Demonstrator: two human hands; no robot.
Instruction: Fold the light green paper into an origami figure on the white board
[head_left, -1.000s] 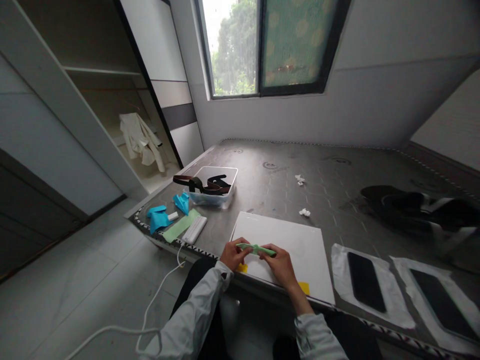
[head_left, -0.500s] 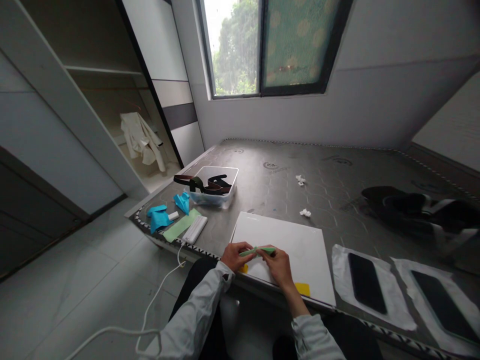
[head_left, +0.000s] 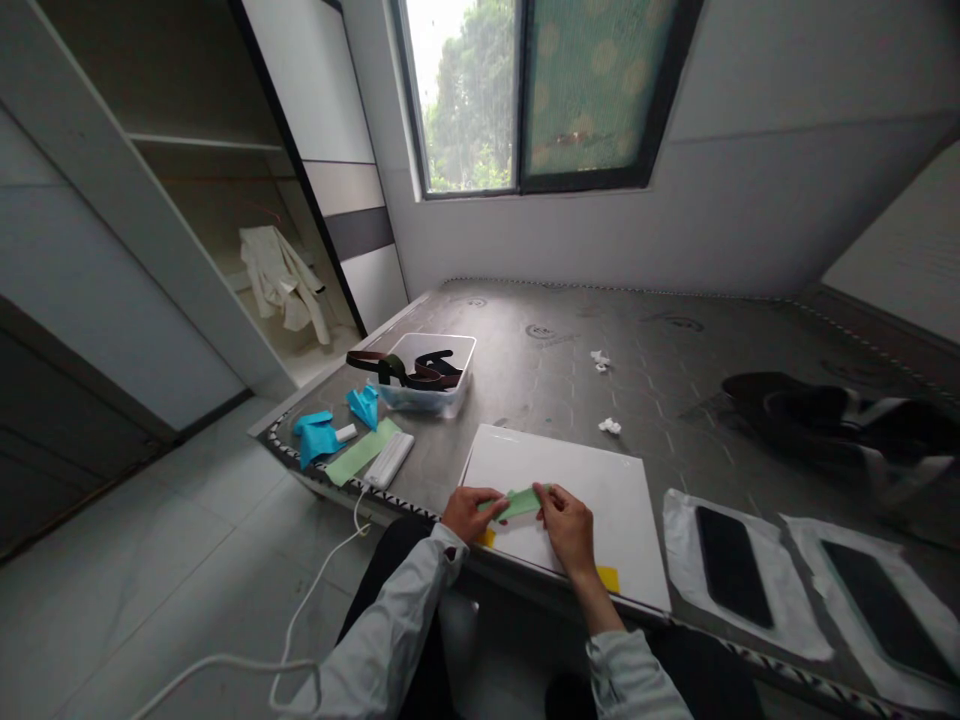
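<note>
Between my two hands is a folded strip of green paper [head_left: 523,503], held just above a flat white box [head_left: 592,480]. My left hand [head_left: 471,514] is closed on the strip's left end, thumb on top. My right hand [head_left: 568,527] pinches its right end between thumb and fingers. A yellow piece [head_left: 607,578] lies at the box's front edge under my right wrist. Another yellow piece [head_left: 487,538] shows partly beside my left hand.
A clear plastic tub [head_left: 435,395] holds dark belts. Near it lie blue folded paper [head_left: 319,438], a green paper strip [head_left: 364,452] and a white power strip [head_left: 390,460] with its cable. Two phones [head_left: 733,565] rest on white sheets at right. A dark bag [head_left: 840,410] lies behind.
My right hand has moved slightly right. The green paper, earlier a thin edge-on piece, now shows a broader flat face between my hands.
</note>
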